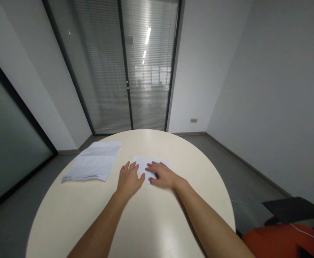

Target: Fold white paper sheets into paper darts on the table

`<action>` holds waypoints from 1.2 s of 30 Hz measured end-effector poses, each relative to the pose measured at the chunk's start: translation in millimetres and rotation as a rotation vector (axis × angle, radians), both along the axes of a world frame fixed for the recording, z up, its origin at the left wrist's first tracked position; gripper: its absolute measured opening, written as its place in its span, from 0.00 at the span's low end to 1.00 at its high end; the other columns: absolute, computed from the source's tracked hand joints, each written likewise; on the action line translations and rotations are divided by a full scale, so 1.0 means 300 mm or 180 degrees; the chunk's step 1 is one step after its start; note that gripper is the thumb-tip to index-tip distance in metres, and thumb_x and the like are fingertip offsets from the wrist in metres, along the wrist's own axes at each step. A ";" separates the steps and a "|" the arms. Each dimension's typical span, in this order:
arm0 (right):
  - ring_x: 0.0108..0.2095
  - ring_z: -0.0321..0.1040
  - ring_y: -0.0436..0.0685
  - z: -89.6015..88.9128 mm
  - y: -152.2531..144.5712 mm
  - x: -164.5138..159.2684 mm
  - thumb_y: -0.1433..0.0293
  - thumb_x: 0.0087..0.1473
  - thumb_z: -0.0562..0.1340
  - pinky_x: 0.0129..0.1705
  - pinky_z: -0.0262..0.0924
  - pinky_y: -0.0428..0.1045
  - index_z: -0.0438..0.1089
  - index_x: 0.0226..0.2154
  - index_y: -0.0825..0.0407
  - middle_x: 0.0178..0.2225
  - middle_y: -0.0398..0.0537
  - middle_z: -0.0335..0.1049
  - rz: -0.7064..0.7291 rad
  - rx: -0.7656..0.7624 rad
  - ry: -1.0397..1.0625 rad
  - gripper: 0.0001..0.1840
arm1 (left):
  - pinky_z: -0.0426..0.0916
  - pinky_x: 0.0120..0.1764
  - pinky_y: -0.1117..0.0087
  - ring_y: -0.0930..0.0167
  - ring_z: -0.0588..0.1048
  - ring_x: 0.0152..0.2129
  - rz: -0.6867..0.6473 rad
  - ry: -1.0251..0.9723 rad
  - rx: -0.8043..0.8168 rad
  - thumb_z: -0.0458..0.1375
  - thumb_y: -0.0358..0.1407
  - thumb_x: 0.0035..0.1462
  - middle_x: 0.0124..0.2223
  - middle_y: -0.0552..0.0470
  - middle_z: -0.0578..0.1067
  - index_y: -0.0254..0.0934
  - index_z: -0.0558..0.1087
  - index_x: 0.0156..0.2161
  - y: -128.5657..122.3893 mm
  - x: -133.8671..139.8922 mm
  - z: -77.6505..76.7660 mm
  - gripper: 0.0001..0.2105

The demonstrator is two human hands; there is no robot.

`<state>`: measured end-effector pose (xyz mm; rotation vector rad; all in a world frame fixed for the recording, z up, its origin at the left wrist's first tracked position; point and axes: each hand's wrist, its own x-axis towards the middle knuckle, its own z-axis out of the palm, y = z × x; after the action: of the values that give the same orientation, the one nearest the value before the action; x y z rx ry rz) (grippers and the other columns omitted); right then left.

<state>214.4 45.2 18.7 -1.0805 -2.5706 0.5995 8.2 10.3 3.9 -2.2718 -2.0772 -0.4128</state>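
Note:
A small white sheet of paper [151,161] lies on the round cream table [146,218]. My left hand [130,178] rests at the sheet's left side, fingers spread and palm down. Over the sheet's right part lies my right hand [162,174], its fingers stretched out and slightly bent toward the left. Both hands cover parts of the paper, so its lower edge is mostly hidden. To the left of my hands is a stack of larger white paper sheets [95,161] with uneven edges.
An orange chair seat [280,240] with a black part [294,209] stands at the lower right beside the table. Beyond the table's far edge are glass panels with blinds [105,71]. White walls [277,89] flank the room, one with a socket [194,120].

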 end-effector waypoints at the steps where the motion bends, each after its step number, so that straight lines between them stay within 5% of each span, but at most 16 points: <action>1: 0.70 0.50 0.72 0.000 -0.001 -0.002 0.61 0.56 0.63 0.68 0.41 0.73 0.66 0.64 0.48 0.69 0.57 0.57 -0.0005 0.0002 -0.0001 0.33 | 0.53 0.67 0.50 0.53 0.59 0.67 -0.0108 -0.0030 -0.0049 0.52 0.46 0.64 0.67 0.43 0.68 0.35 0.72 0.61 -0.003 0.003 0.002 0.26; 8: 0.71 0.47 0.70 -0.017 0.008 -0.007 0.60 0.59 0.62 0.69 0.40 0.71 0.62 0.66 0.50 0.70 0.58 0.54 -0.0036 0.0069 -0.0048 0.35 | 0.52 0.67 0.49 0.57 0.59 0.68 -0.0511 -0.0049 -0.0269 0.50 0.45 0.66 0.71 0.43 0.62 0.39 0.65 0.66 -0.016 0.006 0.007 0.26; 18: 0.73 0.36 0.72 -0.026 0.030 0.027 0.54 0.69 0.49 0.70 0.30 0.73 0.51 0.71 0.56 0.73 0.60 0.42 -0.0909 -0.0036 -0.0473 0.36 | 0.51 0.68 0.47 0.56 0.57 0.69 -0.0529 -0.0012 -0.0347 0.49 0.46 0.67 0.72 0.43 0.59 0.40 0.64 0.67 -0.020 0.005 0.009 0.27; 29: 0.72 0.44 0.71 -0.014 0.013 0.019 0.57 0.68 0.52 0.69 0.38 0.73 0.59 0.68 0.51 0.71 0.60 0.50 -0.0222 0.0118 -0.0190 0.31 | 0.49 0.67 0.43 0.57 0.57 0.69 -0.0204 0.0131 -0.0287 0.45 0.43 0.69 0.71 0.43 0.59 0.38 0.63 0.68 -0.010 -0.004 0.008 0.26; 36: 0.71 0.45 0.72 -0.025 0.026 0.031 0.55 0.67 0.53 0.70 0.42 0.69 0.60 0.67 0.53 0.71 0.61 0.51 -0.0289 0.0209 -0.0251 0.32 | 0.48 0.67 0.45 0.56 0.56 0.70 -0.0224 0.0156 -0.0332 0.45 0.44 0.69 0.72 0.42 0.58 0.36 0.61 0.69 -0.010 -0.011 0.008 0.27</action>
<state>223.8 53.1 11.4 -1.2140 -2.5716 0.4558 4.9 7.2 6.4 -2.3925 -2.0469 -0.2543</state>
